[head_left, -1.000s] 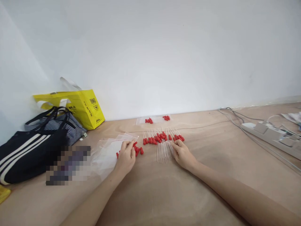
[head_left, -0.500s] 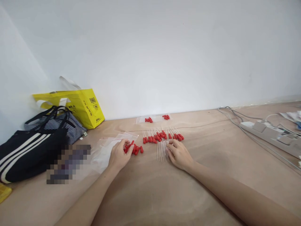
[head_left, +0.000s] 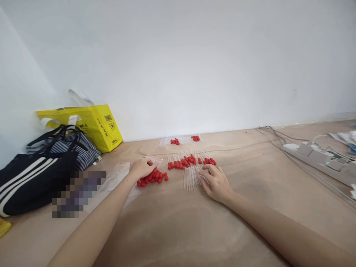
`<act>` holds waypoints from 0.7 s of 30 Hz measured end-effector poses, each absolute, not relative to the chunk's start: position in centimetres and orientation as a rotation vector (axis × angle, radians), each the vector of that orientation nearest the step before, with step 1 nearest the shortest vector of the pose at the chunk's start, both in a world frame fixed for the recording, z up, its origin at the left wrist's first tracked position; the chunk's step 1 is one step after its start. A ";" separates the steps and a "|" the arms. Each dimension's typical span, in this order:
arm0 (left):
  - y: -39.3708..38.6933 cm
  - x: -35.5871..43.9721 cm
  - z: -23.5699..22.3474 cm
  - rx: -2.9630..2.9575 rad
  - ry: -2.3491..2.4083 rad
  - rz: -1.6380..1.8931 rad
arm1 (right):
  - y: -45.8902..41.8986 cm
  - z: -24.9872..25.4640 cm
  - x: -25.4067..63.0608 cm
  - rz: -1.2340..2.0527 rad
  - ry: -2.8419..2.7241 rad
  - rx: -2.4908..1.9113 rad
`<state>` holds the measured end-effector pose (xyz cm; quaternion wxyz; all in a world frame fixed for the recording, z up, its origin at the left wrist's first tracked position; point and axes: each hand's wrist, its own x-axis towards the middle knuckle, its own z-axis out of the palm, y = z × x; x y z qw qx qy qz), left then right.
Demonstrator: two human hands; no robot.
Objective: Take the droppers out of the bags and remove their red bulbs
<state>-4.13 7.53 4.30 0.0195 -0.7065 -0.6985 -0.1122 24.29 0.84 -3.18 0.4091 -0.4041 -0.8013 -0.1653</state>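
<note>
My left hand (head_left: 143, 167) is over the clear plastic bags (head_left: 121, 172), its fingers curled in just above a pile of loose red rubber bulbs (head_left: 152, 176). Whatever its fingertips pinch, if anything, is hidden. My right hand (head_left: 217, 181) rests on the table with thumb and forefinger apart, at the right edge of a row of thin clear dropper tubes (head_left: 190, 180). Beyond this row lie several droppers with red bulbs (head_left: 185, 162) fitted, their tubes pointing toward the wall.
Near the wall, a clear bag (head_left: 182, 140) has two clusters of red bulbs. To the left are a yellow bag (head_left: 104, 129), a striped bag (head_left: 86, 148) and a black bag (head_left: 36, 181). A power strip (head_left: 319, 157) with cables (head_left: 274, 142) lies on the right.
My left hand has moved up and slightly left off the loose red bulbs, which show more fully now. My right hand has shifted slightly right, its thumb and forefinger wider apart.
</note>
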 end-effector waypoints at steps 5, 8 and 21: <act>8.4 -1.3 4.0 -2.197 -2.041 -0.342 | 0.8 -3.1 24.3 -0.429 -2.015 -1.016; 9.5 0.5 3.1 -2.195 -2.061 -0.308 | 0.8 -3.1 24.3 -0.434 -2.010 -1.025; 8.5 1.4 3.3 -2.006 -2.069 -0.344 | 1.3 -3.2 24.6 -0.383 -1.980 -1.108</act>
